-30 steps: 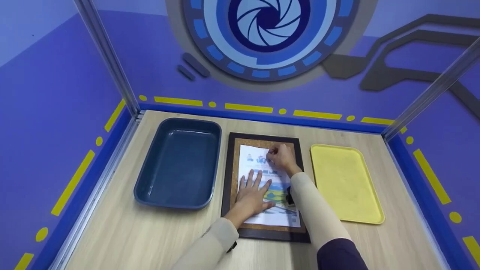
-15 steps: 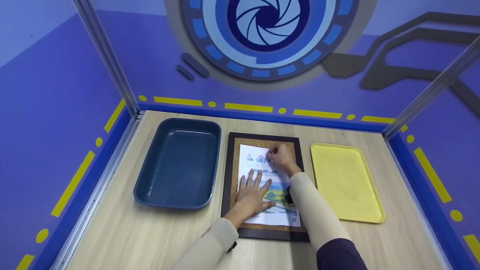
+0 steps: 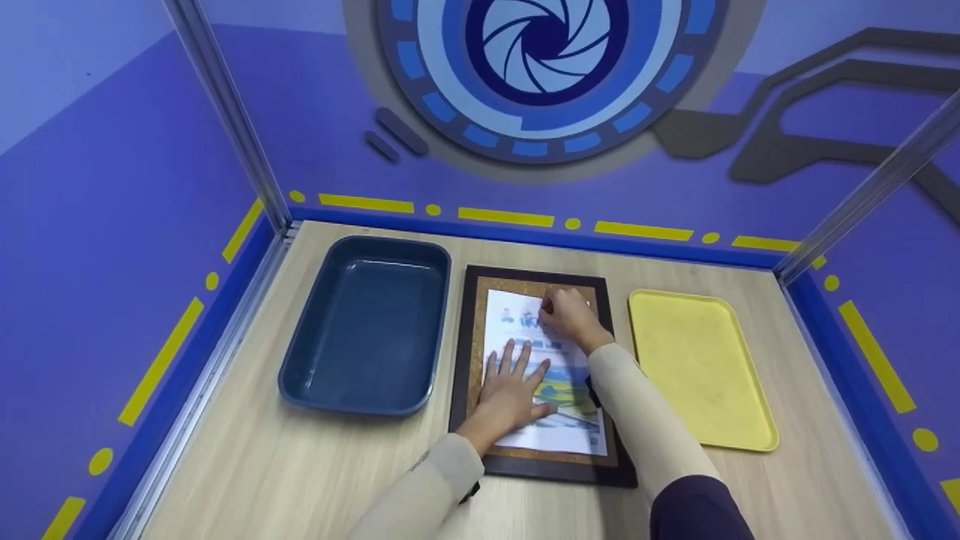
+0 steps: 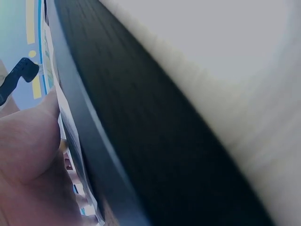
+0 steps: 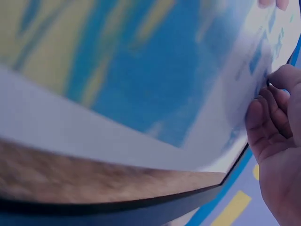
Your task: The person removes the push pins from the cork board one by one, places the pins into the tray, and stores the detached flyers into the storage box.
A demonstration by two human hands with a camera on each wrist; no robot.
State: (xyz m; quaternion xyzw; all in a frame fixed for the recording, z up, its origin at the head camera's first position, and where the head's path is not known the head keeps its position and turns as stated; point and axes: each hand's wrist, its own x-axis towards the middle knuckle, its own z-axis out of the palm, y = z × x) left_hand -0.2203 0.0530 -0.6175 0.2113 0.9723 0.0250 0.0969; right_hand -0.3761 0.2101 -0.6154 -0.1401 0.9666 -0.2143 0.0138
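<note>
A printed sheet of paper [image 3: 581, 435] lies on a dark-framed cork board [image 3: 459, 390]. My left hand [image 3: 510, 394] presses flat on the sheet with its fingers spread; in the left wrist view, that hand [image 4: 33, 155] lies beside the frame's dark edge. Near the sheet's top right part, my right hand [image 3: 571, 315] has its fingers curled. The right wrist view shows the thumb and fingers of this hand [image 5: 280, 127] pinching a small dark pin-like thing [image 5: 268, 82] against the paper. Most of it is hidden by the fingertips.
A deep dark blue tray [image 3: 375, 337] stands left of the board. To the right lies a shallow yellow tray [image 3: 697, 367]. All rest on a light wood table [image 3: 300, 465], enclosed by blue-purple wall panels [image 3: 322, 120].
The head view has shifted slightly. My right hand stays at the same spot on the sheet but has rolled a little at the wrist. The left hand has not moved on the paper.
</note>
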